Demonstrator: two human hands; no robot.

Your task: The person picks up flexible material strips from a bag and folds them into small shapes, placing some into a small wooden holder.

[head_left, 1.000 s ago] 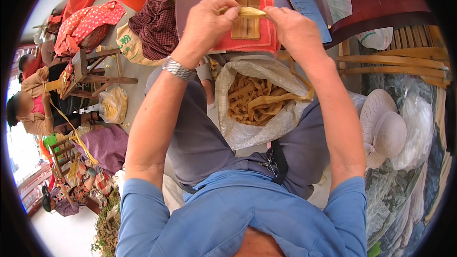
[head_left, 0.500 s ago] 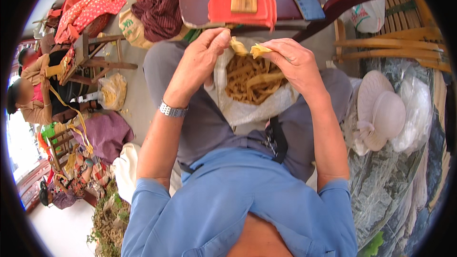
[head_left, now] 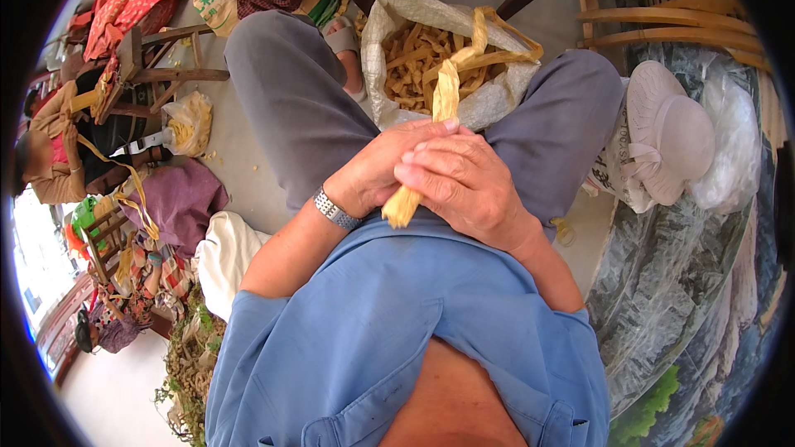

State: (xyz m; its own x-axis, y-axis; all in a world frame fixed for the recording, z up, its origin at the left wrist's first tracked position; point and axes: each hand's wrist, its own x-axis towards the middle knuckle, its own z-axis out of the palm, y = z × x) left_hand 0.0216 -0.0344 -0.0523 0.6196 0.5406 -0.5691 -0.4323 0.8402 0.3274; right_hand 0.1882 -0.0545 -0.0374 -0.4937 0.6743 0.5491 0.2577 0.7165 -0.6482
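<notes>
Over the lap, both hands close around one yellow strip (head_left: 445, 95). Left hand (head_left: 383, 172) grips its lower part, fingers curled shut round it, a wristwatch (head_left: 334, 210) on that wrist. Right hand (head_left: 464, 186) lies over the left, fingers folded down on the same strip; the frayed lower end pokes out beneath them. The strip's upper end rises toward the white sack (head_left: 489, 99) of like strips, which stands between the knees. A pale hat (head_left: 667, 136) lies to the right on the patterned sheet. By the look of it, the strip is being twisted or rolled between the palms; the next move calls for a firm hold at both ends.
</notes>
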